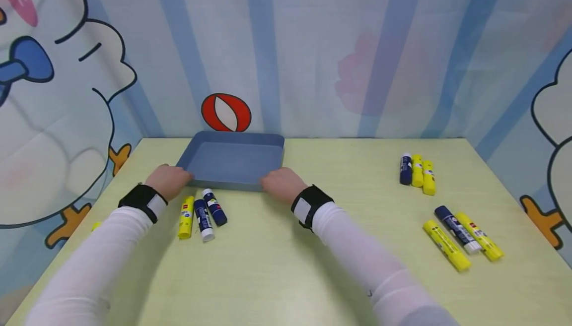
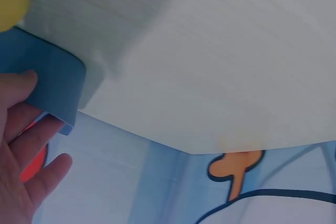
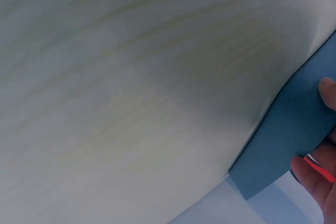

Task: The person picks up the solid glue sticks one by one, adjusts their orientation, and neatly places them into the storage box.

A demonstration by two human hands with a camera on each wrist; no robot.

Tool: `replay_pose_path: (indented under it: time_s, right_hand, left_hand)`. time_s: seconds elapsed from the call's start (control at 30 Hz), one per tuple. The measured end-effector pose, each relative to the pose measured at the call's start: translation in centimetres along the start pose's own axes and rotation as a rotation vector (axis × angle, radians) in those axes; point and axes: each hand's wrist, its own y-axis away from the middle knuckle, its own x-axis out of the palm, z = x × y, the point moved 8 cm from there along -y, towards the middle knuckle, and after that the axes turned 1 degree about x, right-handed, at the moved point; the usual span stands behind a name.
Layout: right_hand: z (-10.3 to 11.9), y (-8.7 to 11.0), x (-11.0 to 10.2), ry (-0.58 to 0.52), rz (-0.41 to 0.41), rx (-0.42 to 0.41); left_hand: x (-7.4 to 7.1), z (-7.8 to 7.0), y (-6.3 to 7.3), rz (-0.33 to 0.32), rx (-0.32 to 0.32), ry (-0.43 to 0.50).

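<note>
A shallow blue-grey tray (image 1: 237, 162) lies at the back of the table, left of the middle. My left hand (image 1: 167, 181) grips its near left corner. In the left wrist view the thumb presses the outside of the tray wall (image 2: 60, 72), with fingers over the rim. With my right hand (image 1: 283, 185) I hold the near right corner; the right wrist view has the thumb on the outer wall (image 3: 273, 140) and fingers behind it. Just in front of the tray lie a yellow glue stick (image 1: 185, 217) and two dark blue glue sticks (image 1: 203, 221).
At the back right are a blue glue stick (image 1: 405, 169) and two yellow ones (image 1: 429, 177). Nearer on the right lie another blue one (image 1: 458, 229) and two yellow ones (image 1: 447, 245). A yellow end (image 1: 96, 226) peeks out by my left sleeve. A printed curtain (image 1: 308, 58) stands behind the table.
</note>
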Motion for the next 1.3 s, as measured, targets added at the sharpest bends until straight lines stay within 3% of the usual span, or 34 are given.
replay_pose_path:
  time_s: [0.23, 0.47, 0.67, 0.9, 1.13, 1.3]
  right_hand:
    - [-2.7, 2.7, 0.2, -0.07, 0.022, 0.035]
    - [-4.5, 5.4, -0.1, -0.074, 0.019, 0.01]
    - [-5.6, 8.7, -0.3, 0.002, 0.007, -0.046]
    - [-7.0, 12.0, -0.3, -0.004, 0.003, -0.05]
    - [-7.8, 14.9, -0.6, 0.037, 0.04, -0.026]
    - [-8.1, 16.8, -0.6, 0.018, 0.082, -0.005]
  left_hand:
    - [-1.3, -2.5, -1.8, -0.001, 0.071, -0.015]
    - [-3.0, -5.2, -3.3, -0.134, 0.136, -0.062]
    - [-3.8, -8.5, -4.3, -0.173, 0.22, -0.094]
    - [-6.0, -12.0, -4.6, -0.293, 0.29, -0.091]
    - [-6.7, -15.0, -4.3, -0.3, 0.336, -0.094]
    - [-7.1, -16.7, -4.1, -0.224, 0.352, 0.005]
